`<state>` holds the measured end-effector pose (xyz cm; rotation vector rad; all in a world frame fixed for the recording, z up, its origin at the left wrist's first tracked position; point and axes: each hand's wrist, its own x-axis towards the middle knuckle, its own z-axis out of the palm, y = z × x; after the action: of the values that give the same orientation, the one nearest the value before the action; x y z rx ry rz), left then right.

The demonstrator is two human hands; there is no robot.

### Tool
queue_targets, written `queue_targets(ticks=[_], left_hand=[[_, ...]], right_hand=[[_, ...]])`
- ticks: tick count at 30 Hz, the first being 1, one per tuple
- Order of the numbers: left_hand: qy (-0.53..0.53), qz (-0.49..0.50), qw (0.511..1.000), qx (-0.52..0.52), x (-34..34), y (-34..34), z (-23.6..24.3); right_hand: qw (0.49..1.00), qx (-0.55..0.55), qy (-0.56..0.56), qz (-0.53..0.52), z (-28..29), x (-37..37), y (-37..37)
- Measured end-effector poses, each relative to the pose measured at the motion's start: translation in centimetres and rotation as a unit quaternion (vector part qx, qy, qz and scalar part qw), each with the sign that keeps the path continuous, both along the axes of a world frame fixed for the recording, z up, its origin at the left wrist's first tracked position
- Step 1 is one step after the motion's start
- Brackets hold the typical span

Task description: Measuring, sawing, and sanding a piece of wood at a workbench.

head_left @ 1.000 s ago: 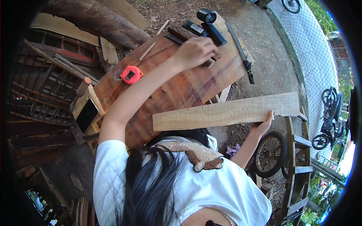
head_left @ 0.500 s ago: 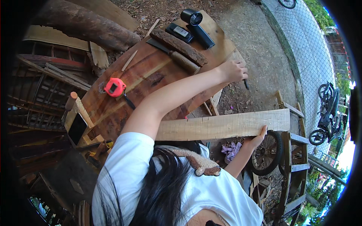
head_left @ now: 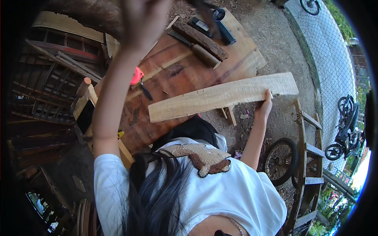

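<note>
A pale, flat wooden board (head_left: 220, 94) is held up at a slant over the near edge of the wooden tabletop (head_left: 173, 84). My right hand (head_left: 264, 105) grips it near its right end, with the thumb on the upper face. Raised high toward the top edge, my left hand (head_left: 145, 21) is smeared by motion and its fingers are cut off. A dark blurred thing (head_left: 206, 17) shows to its right; I cannot tell whether the hand holds it. Partly behind my left forearm sits a pinkish-red tape measure (head_left: 136, 76) with a black strap.
On the tabletop lie a large knife with a wooden handle (head_left: 205, 56), a bark-covered strip (head_left: 201, 39), a black device (head_left: 201, 26) and a handheld fan (head_left: 225, 31). A phone (head_left: 84, 117) rests at left. A wheel (head_left: 280, 162) and a wooden ladder (head_left: 305, 157) stand at right.
My left hand has swung from the tabletop's right corner up to the upper left. My right hand has lifted the board farther from my body and tilted it, its right end higher.
</note>
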<state>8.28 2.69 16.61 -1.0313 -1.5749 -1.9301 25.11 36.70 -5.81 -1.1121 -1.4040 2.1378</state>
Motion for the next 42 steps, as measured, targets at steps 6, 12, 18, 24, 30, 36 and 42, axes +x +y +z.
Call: queue_targets(ticks=[6,12,18,24,30,36,42], left_hand=[[-0.13,0.168,0.975,0.073,4.5,-8.2,-2.2],[-0.153,0.215,0.959,0.104,7.7,-7.8,-1.6],[-0.149,0.168,0.972,0.068,9.3,-8.9,-2.0],[-0.203,0.069,0.976,0.021,9.6,-9.0,-3.1],[-0.406,-0.058,0.912,-0.009,5.2,-5.1,-5.3],[-0.434,0.041,0.874,-0.216,0.5,-2.1,-12.9],[-0.439,0.03,0.848,-0.294,1.2,-3.5,-18.0]], right_hand=[[0.988,0.05,-0.026,0.146,0.3,-2.4,-2.3],[0.945,0.103,-0.132,0.282,2.2,-3.2,-2.4],[0.872,0.201,-0.232,0.382,2.5,-3.1,-1.7],[0.856,0.252,-0.257,0.371,2.4,-3.0,-2.7],[0.905,0.176,-0.206,0.329,-0.1,-0.7,-1.2],[0.949,0.034,-0.199,0.241,-2.4,3.2,-1.2],[0.936,-0.046,-0.302,0.172,-11.8,11.8,-2.2]])
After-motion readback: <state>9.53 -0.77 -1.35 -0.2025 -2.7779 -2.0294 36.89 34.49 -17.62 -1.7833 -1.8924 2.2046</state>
